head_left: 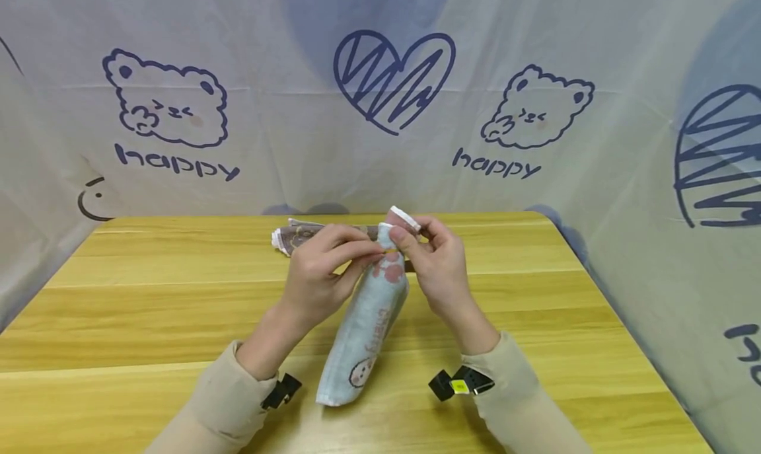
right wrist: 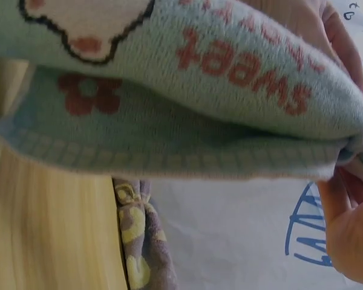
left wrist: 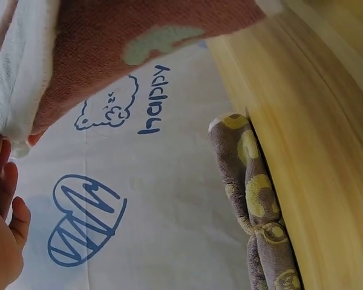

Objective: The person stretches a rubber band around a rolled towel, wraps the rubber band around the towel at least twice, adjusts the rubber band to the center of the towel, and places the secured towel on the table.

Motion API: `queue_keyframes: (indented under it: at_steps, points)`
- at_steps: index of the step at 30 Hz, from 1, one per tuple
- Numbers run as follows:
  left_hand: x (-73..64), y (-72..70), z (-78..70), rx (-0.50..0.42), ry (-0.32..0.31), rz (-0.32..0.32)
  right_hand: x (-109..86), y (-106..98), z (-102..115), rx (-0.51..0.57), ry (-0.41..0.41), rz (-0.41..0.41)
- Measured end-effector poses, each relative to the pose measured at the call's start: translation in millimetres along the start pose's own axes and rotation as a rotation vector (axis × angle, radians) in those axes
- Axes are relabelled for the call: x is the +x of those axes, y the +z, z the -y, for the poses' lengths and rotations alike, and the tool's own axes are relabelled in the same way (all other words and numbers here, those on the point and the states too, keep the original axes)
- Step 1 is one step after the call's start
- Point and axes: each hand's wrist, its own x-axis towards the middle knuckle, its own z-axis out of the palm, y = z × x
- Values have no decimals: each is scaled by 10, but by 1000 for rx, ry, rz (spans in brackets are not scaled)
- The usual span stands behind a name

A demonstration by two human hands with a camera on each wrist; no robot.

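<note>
A rolled light-blue hand towel (head_left: 371,328) with pink paw prints and lettering slants above the table in the head view. Across it near the upper end runs a thin orange band (head_left: 390,250). My left hand (head_left: 324,269) pinches at this band with thumb and fingertips from the left side. From the right, my right hand (head_left: 440,262) grips the towel's upper end, its thumb pressed on the front. Above that thumb sticks out the pinkish, white-edged end (head_left: 405,219) of the towel. The towel's brownish-red reverse side (left wrist: 139,54) shows in the left wrist view.
Behind my hands, a rolled brown towel (head_left: 291,237) with yellow patterns lies near the table's back edge, cinched at its middle. The wooden table (head_left: 178,308) meets a white cloth backdrop (head_left: 285,110) with blue drawings. Both wrists wear black straps with small devices.
</note>
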Motion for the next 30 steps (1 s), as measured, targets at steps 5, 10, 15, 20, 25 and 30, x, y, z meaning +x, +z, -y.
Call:
queue_keyframes:
  at_steps: [5,10,15,20,25,30]
  points:
    - [-16,17,-10,24,-14,-9,-30,53,12,-36,-42,-45]
    - [-32,47,-54,56,-90,76,-46,97,-18,-30,-89,-81]
    - [-40,83,-109,123,-180,245,-51,112,-51,-46,-97,-99]
    - [-50,120,-130,208,-206,309,-42,115,-71,-90,-58,-121]
    - [-48,134,-108,235,-184,230,-24,116,-83,-90,-7,-150]
    - [-55,125,-117,256,-183,253,-25,138,-84,-82,17,-150]
